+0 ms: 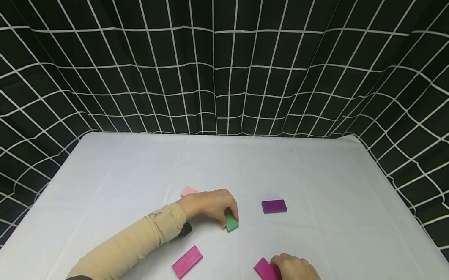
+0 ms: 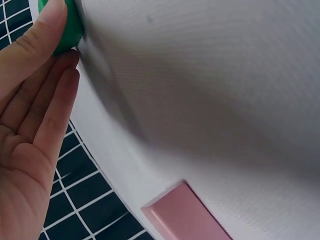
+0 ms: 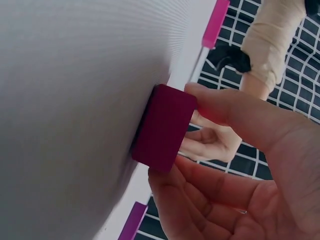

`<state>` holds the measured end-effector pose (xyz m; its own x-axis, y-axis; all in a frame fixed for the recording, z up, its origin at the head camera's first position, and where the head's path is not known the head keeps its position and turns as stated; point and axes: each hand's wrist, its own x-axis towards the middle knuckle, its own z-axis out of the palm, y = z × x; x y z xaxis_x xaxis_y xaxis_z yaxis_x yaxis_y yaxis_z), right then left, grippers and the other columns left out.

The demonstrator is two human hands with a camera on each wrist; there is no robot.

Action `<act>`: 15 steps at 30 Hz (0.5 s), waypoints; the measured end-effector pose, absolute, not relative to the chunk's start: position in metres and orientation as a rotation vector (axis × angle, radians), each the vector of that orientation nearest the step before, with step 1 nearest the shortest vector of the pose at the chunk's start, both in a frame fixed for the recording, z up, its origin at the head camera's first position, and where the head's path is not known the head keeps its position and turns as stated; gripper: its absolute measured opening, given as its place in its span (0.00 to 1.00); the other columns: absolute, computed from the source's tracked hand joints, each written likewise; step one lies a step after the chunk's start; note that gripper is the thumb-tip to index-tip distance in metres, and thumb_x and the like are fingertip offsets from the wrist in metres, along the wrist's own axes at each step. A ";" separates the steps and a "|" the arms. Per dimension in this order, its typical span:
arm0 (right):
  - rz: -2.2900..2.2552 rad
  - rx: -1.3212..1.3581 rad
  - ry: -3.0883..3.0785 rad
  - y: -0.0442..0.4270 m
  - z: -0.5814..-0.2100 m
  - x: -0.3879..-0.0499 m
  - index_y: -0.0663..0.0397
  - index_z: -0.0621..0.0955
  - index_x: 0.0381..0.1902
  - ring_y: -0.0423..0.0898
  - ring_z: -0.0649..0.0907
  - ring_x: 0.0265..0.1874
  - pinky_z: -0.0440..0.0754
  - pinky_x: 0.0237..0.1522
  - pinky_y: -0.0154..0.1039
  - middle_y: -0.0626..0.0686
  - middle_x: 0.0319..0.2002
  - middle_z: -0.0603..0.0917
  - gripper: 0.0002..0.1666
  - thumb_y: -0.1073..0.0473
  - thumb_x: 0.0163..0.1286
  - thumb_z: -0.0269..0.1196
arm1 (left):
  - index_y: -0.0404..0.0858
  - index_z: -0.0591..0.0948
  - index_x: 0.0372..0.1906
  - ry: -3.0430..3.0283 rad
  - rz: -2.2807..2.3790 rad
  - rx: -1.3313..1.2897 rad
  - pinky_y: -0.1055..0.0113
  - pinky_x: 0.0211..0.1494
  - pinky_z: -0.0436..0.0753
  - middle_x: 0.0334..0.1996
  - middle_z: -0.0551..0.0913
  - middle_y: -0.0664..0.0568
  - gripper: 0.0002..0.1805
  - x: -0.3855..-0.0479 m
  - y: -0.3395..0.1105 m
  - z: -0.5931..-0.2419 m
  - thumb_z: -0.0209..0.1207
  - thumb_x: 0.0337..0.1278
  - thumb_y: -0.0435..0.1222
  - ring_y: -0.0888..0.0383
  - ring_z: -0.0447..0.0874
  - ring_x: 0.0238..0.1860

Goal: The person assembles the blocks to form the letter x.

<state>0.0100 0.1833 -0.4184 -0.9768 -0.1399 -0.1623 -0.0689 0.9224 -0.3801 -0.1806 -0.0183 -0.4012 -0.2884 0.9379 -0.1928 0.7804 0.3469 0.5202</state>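
Note:
In the head view my left hand [image 1: 212, 202] pinches a green rectangular block [image 1: 232, 223] near the middle of the table. The left wrist view shows the thumb along one side of that green block [image 2: 74, 27], with part of it cut off by the frame. Closer to the front edge, my right hand [image 1: 295, 272] grips a magenta block [image 1: 265, 270] by its edges. Seen from the right wrist, this magenta block [image 3: 164, 129] sits between thumb and fingertips, one side against or very close to the white surface; I cannot tell if they touch.
A light pink block [image 1: 189, 191] lies behind the left wrist, partly hidden. A deeper pink block [image 1: 187, 262] rests in front of the left forearm, and a dark purple block [image 1: 274, 206] is to the right. Black cloth with white grid lines [image 1: 213, 64] surrounds the white table [image 1: 337, 185].

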 end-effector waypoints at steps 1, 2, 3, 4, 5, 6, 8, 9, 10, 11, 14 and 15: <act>-0.560 -0.147 2.903 0.183 -0.418 0.010 0.52 0.80 0.23 0.35 0.67 0.15 0.67 0.19 0.31 0.41 0.17 0.68 0.18 0.51 0.43 0.77 | 0.39 0.89 0.39 2.152 0.454 1.500 0.81 0.44 0.75 0.36 0.88 0.56 0.17 -0.181 -0.018 -0.401 0.76 0.36 0.30 0.70 0.80 0.37; -0.560 -0.132 2.910 0.182 -0.418 0.010 0.52 0.79 0.22 0.35 0.67 0.15 0.67 0.19 0.31 0.41 0.16 0.68 0.18 0.51 0.43 0.77 | 0.39 0.89 0.39 2.152 0.453 1.502 0.81 0.44 0.75 0.36 0.88 0.56 0.17 -0.181 -0.018 -0.401 0.76 0.36 0.29 0.70 0.79 0.37; -0.556 -0.119 2.918 0.181 -0.418 0.010 0.52 0.79 0.22 0.35 0.67 0.15 0.67 0.19 0.31 0.41 0.16 0.68 0.18 0.51 0.43 0.77 | 0.39 0.89 0.39 2.152 0.454 1.501 0.81 0.44 0.75 0.36 0.88 0.57 0.17 -0.181 -0.018 -0.401 0.76 0.36 0.29 0.70 0.79 0.36; -0.556 -0.104 2.924 0.180 -0.418 0.011 0.52 0.79 0.22 0.35 0.67 0.15 0.66 0.19 0.31 0.41 0.16 0.68 0.18 0.50 0.43 0.77 | 0.39 0.89 0.39 2.153 0.452 1.502 0.81 0.43 0.75 0.35 0.88 0.57 0.17 -0.181 -0.018 -0.401 0.76 0.36 0.29 0.70 0.79 0.36; -0.555 -0.087 2.926 0.179 -0.418 0.010 0.52 0.79 0.21 0.36 0.67 0.15 0.66 0.19 0.31 0.41 0.16 0.68 0.18 0.50 0.44 0.77 | 0.39 0.89 0.39 2.154 0.453 1.501 0.81 0.43 0.75 0.35 0.88 0.57 0.18 -0.180 -0.018 -0.401 0.76 0.35 0.29 0.70 0.79 0.36; -0.556 -0.067 2.924 0.178 -0.417 0.010 0.52 0.79 0.21 0.36 0.67 0.15 0.67 0.19 0.31 0.41 0.16 0.68 0.18 0.50 0.44 0.77 | 0.39 0.89 0.39 2.154 0.454 1.499 0.81 0.43 0.75 0.35 0.88 0.57 0.18 -0.180 -0.018 -0.401 0.76 0.35 0.29 0.70 0.79 0.36; -0.558 -0.034 2.923 0.176 -0.417 0.010 0.53 0.79 0.21 0.37 0.67 0.15 0.67 0.19 0.31 0.42 0.16 0.68 0.19 0.49 0.44 0.76 | 0.39 0.89 0.39 2.157 0.455 1.492 0.81 0.43 0.75 0.35 0.88 0.57 0.18 -0.181 -0.017 -0.401 0.76 0.35 0.29 0.70 0.78 0.36; -0.552 -0.023 2.927 0.175 -0.417 0.009 0.53 0.79 0.21 0.37 0.67 0.15 0.67 0.19 0.31 0.42 0.15 0.68 0.19 0.49 0.44 0.77 | 0.39 0.89 0.39 2.158 0.458 1.487 0.81 0.43 0.75 0.35 0.88 0.57 0.18 -0.180 -0.018 -0.401 0.76 0.35 0.29 0.70 0.79 0.36; -0.550 -0.014 2.927 0.174 -0.416 0.009 0.53 0.79 0.21 0.37 0.68 0.15 0.67 0.19 0.31 0.42 0.15 0.68 0.19 0.49 0.44 0.77 | 0.39 0.89 0.39 2.159 0.459 1.484 0.81 0.43 0.75 0.35 0.88 0.57 0.18 -0.181 -0.017 -0.401 0.76 0.35 0.29 0.70 0.79 0.36; -0.544 -0.007 2.931 0.173 -0.416 0.009 0.54 0.79 0.21 0.37 0.68 0.15 0.67 0.19 0.31 0.43 0.15 0.68 0.19 0.49 0.44 0.77 | 0.39 0.89 0.39 2.160 0.460 1.480 0.81 0.43 0.75 0.35 0.88 0.57 0.18 -0.181 -0.017 -0.401 0.76 0.35 0.28 0.70 0.79 0.36; -0.529 0.000 2.952 0.170 -0.415 0.008 0.54 0.79 0.20 0.37 0.68 0.15 0.67 0.18 0.31 0.43 0.15 0.68 0.20 0.49 0.43 0.77 | 0.39 0.89 0.39 2.162 0.460 1.478 0.81 0.43 0.75 0.35 0.88 0.57 0.18 -0.181 -0.017 -0.402 0.76 0.34 0.29 0.70 0.79 0.36; -0.524 0.003 2.957 0.169 -0.415 0.008 0.54 0.79 0.20 0.37 0.68 0.14 0.68 0.18 0.31 0.43 0.14 0.68 0.20 0.49 0.43 0.78 | 0.39 0.89 0.39 2.161 0.460 1.482 0.81 0.43 0.75 0.35 0.88 0.57 0.18 -0.181 -0.017 -0.402 0.76 0.34 0.29 0.71 0.79 0.36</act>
<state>0.0077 0.1688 -0.4148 -0.9904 -0.0223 -0.1364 0.0259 0.9394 -0.3419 -0.1809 -0.0169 -0.4022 -0.3011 0.9336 -0.1943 0.7737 0.3583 0.5224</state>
